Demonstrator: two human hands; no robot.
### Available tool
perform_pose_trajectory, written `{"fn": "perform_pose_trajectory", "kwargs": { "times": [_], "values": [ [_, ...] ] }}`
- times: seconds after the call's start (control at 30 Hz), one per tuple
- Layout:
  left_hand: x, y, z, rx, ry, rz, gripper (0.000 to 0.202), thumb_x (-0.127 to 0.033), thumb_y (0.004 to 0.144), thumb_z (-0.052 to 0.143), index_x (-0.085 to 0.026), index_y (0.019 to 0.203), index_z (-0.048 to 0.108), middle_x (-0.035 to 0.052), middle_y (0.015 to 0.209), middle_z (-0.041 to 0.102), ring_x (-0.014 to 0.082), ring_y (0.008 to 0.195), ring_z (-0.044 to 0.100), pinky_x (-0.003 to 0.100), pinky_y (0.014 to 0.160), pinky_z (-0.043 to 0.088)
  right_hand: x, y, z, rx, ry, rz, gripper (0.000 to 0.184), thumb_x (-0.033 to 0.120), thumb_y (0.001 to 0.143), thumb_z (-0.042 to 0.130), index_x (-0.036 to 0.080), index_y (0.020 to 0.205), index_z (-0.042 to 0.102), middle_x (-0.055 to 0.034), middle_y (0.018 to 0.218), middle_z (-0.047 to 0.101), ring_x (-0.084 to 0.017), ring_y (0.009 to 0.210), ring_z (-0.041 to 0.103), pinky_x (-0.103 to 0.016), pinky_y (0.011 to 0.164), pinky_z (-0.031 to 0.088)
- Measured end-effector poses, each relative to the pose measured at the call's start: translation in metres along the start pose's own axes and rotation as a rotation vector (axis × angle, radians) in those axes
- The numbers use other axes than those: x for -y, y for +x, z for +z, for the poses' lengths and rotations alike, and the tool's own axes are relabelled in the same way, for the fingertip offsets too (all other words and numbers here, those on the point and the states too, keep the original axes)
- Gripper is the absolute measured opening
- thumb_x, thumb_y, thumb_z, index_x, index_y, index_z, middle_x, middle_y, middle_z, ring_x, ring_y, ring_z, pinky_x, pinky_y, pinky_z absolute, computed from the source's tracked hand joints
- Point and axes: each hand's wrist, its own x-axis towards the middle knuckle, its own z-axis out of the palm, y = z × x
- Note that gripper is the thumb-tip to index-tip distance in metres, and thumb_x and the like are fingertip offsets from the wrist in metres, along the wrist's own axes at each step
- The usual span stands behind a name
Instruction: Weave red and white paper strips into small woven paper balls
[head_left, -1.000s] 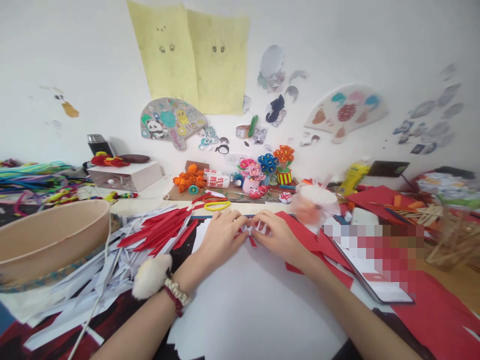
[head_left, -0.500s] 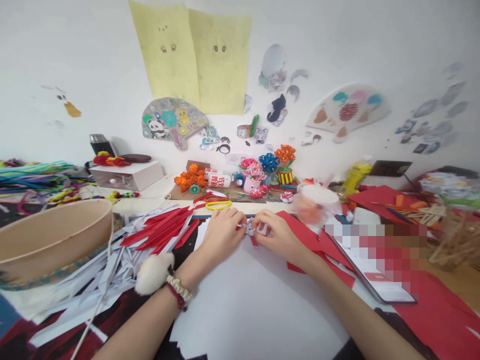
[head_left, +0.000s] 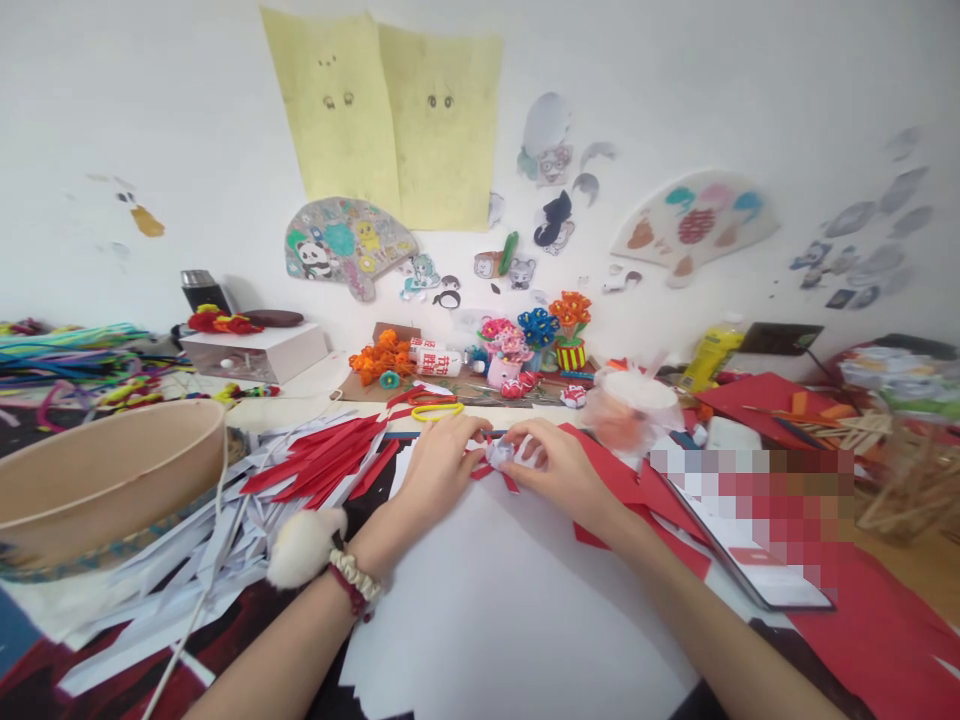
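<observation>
Head view: L hand (head_left: 444, 462) and R hand (head_left: 555, 462) face each other above white paper (head_left: 517, 590). A small red-and-white paper piece (head_left: 499, 455) sits betw. the two sets of fingertips. Rel. to L fingertips it lies just to the R; rel. to R fingertips, directly L, in contact. R hand is thus nearer. Body is compact, approx. round, w/ no clear long axis that I can make out; a short red end (head_left: 512, 485) slants down, twd. the wearer and slightly R. R thumb and index appear pinched on the piece. L thumb and index curl by its L edge; grip vs. light contact: can't tell. Ref. pts.: red strips (head_left: 322, 460) L of L fingers; yellow loop (head_left: 437, 411) just beyond them.
</observation>
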Motion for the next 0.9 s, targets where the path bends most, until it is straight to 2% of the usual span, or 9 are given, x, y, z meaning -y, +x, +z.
{"fn": "perform_pose_trajectory", "kwargs": {
  "times": [0.07, 0.17, 0.33, 0.47, 0.57, 0.67, 0.77, 0.9],
  "values": [
    [0.002, 0.0, 0.002, 0.012, -0.01, 0.015, 0.027, -0.011, 0.083, 0.058, -0.023, 0.107, 0.062, 0.0047, 0.106, 0.068, 0.0224, 0.103, 0.059, 0.037, 0.086, 0.043, -0.001, 0.0, 0.001, 0.019, -0.019, -0.026, 0.018, 0.029, 0.078, 0.069, 0.023, 0.094, 0.064, -0.0018, 0.096, 0.064, -0.016, 0.076, 0.061, -0.028, 0.065, 0.047],
    [0.005, 0.0, 0.004, 0.046, -0.024, 0.038, 0.023, -0.012, 0.082, 0.06, -0.024, 0.101, 0.066, 0.0034, 0.104, 0.069, 0.0221, 0.102, 0.06, 0.037, 0.088, 0.043, -0.003, 0.0, 0.001, 0.039, -0.007, -0.051, 0.012, 0.023, 0.082, 0.063, 0.024, 0.094, 0.066, -0.0024, 0.096, 0.064, -0.016, 0.076, 0.061, -0.028, 0.066, 0.048],
    [0.002, 0.0, 0.002, 0.063, -0.05, -0.018, 0.013, -0.021, 0.081, 0.066, -0.023, 0.094, 0.067, 0.0, 0.096, 0.071, 0.0216, 0.095, 0.061, 0.037, 0.084, 0.042, -0.003, 0.002, -0.006, 0.016, -0.026, -0.092, 0.022, 0.008, 0.079, 0.058, 0.022, 0.094, 0.066, -0.0043, 0.1, 0.064, -0.02, 0.094, 0.06, -0.034, 0.083, 0.047],
    [-0.004, -0.001, -0.001, 0.06, -0.03, -0.036, 0.011, -0.027, 0.08, 0.068, -0.023, 0.09, 0.065, -0.0012, 0.089, 0.071, 0.0208, 0.091, 0.061, 0.036, 0.081, 0.041, -0.003, 0.002, -0.009, 0.04, -0.062, -0.119, 0.029, 0.002, 0.074, 0.053, 0.022, 0.089, 0.068, -0.0048, 0.101, 0.063, -0.021, 0.096, 0.06, -0.036, 0.086, 0.047],
    [-0.007, -0.002, -0.001, 0.055, 0.001, -0.026, 0.011, -0.031, 0.082, 0.066, -0.022, 0.086, 0.064, -0.0003, 0.086, 0.07, 0.0208, 0.089, 0.061, 0.035, 0.078, 0.04, -0.001, 0.001, -0.007, 0.073, -0.096, -0.137, 0.025, 0.006, 0.069, 0.062, 0.024, 0.087, 0.068, -0.0039, 0.103, 0.064, -0.022, 0.096, 0.06, -0.036, 0.087, 0.047],
    [-0.007, -0.002, 0.0, 0.054, 0.032, -0.026, 0.012, -0.032, 0.082, 0.067, -0.021, 0.084, 0.063, 0.0008, 0.087, 0.069, 0.0214, 0.088, 0.06, 0.036, 0.079, 0.04, -0.001, -0.001, -0.005, 0.046, -0.124, -0.114, 0.012, 0.016, 0.073, 0.068, 0.022, 0.082, 0.067, -0.0046, 0.101, 0.064, -0.023, 0.095, 0.06, -0.037, 0.086, 0.047],
    [-0.007, -0.003, 0.0, 0.035, 0.056, 0.014, 0.015, -0.03, 0.083, 0.066, -0.022, 0.095, 0.063, 0.0021, 0.093, 0.069, 0.0227, 0.094, 0.06, 0.037, 0.083, 0.04, -0.001, -0.001, -0.004, 0.049, -0.102, -0.121, 0.005, 0.026, 0.08, 0.068, 0.022, 0.081, 0.066, -0.0053, 0.101, 0.064, -0.023, 0.095, 0.06, -0.037, 0.086, 0.046],
    [-0.008, -0.003, 0.0, 0.057, 0.093, 0.13, 0.016, -0.027, 0.085, 0.063, -0.024, 0.101, 0.062, 0.0018, 0.098, 0.069, 0.0226, 0.097, 0.058, 0.037, 0.085, 0.04, -0.002, 0.0, -0.004, 0.079, -0.066, -0.13, 0.005, 0.027, 0.082, 0.068, 0.022, 0.083, 0.068, -0.0055, 0.102, 0.064, -0.022, 0.096, 0.059, -0.036, 0.086, 0.046]
  ]
}}
